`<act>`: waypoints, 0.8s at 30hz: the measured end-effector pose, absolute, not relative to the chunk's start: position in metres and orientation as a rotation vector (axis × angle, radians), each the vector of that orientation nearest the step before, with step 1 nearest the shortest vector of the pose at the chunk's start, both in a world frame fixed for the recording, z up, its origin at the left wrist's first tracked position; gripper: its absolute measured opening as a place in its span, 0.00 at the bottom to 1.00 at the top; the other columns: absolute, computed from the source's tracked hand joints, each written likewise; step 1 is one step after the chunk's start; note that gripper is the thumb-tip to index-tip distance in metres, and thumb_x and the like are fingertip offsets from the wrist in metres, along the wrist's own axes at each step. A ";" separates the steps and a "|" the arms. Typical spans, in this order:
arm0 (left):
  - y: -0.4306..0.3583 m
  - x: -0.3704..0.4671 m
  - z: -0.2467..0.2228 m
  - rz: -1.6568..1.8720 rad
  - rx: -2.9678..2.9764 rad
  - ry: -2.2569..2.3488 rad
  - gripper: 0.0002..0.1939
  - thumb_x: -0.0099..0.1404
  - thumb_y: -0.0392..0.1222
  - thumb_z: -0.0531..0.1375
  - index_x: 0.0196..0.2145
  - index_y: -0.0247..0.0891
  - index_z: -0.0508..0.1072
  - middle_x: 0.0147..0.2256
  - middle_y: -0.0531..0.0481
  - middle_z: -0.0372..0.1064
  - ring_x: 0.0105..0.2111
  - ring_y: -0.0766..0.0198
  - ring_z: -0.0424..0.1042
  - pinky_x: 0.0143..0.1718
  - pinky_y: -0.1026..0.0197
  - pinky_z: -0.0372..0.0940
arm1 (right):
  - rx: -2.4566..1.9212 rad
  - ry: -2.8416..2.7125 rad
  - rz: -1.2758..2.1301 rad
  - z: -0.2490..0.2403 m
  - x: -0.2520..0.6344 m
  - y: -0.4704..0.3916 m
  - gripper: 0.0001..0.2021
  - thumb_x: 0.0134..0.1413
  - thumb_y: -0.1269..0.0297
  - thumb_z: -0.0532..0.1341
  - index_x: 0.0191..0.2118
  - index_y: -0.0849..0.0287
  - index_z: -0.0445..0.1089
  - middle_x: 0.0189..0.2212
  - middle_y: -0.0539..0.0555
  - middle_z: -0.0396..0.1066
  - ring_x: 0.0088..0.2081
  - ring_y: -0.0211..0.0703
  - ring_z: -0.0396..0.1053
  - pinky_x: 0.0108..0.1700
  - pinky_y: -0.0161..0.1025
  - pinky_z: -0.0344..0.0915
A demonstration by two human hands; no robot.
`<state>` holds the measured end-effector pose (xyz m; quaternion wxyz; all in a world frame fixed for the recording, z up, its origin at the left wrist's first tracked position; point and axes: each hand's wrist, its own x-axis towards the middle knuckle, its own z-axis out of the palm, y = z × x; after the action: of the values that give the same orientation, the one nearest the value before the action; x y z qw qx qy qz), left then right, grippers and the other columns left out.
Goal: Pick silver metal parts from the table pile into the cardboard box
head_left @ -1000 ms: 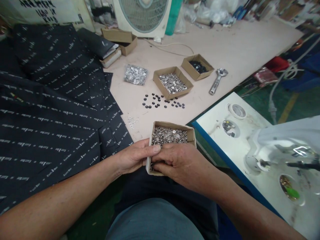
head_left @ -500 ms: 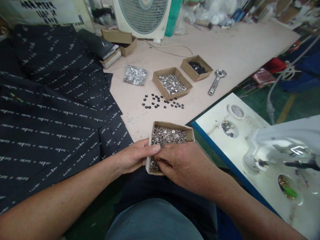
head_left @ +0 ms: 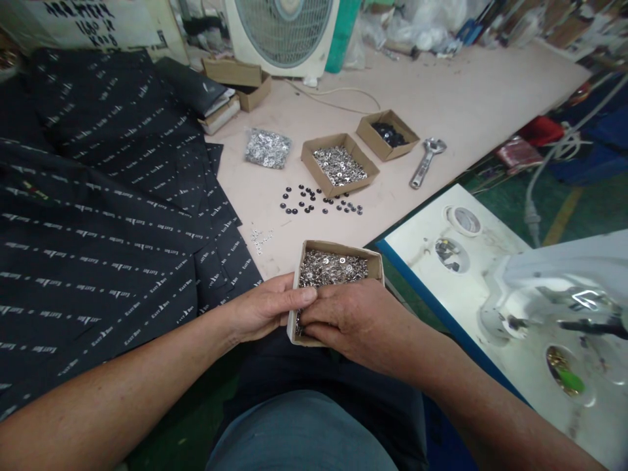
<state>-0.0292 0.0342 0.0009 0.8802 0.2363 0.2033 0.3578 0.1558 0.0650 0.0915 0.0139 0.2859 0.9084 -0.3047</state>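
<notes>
My left hand [head_left: 272,302] grips the left side of a small cardboard box [head_left: 375,263], its thumb over the rim. The box is above my lap, full of shiny silver metal snap fastener parts [head_left: 331,263]. My right hand [head_left: 350,314] reaches in over the box's near half with fingers closed together. Its fingertips are down among the pieces, so what they hold, if anything, is hidden. Beyond the box, loose black snap caps [head_left: 301,205] and a few tiny silver pieces [head_left: 260,241] lie on the table.
Behind stand a box of silver snap parts [head_left: 338,165], a box of black parts [head_left: 387,134], a bagged lot [head_left: 267,148] and an adjustable wrench [head_left: 428,162]. Dark printed fabric [head_left: 98,229] covers the left. A white machine [head_left: 540,294] is at right; a fan [head_left: 289,29] is behind.
My right hand's thumb and fingers have drawn closer together inside the box. The left hand keeps its grip, and the view has shifted slightly.
</notes>
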 end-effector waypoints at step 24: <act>0.035 -0.028 0.002 0.747 0.482 0.403 0.22 0.63 0.47 0.71 0.51 0.32 0.79 0.44 0.37 0.83 0.41 0.55 0.82 0.48 0.58 0.72 | 0.755 2.903 -0.461 0.093 0.154 0.061 0.07 0.64 0.71 0.61 0.35 0.59 0.76 0.33 0.54 0.77 0.30 0.41 0.68 0.30 0.41 0.48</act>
<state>-0.0279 0.0346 0.0019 0.8833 0.2313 0.1935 0.3588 0.1542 0.0608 0.0929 0.0534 0.2485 0.9552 -0.1515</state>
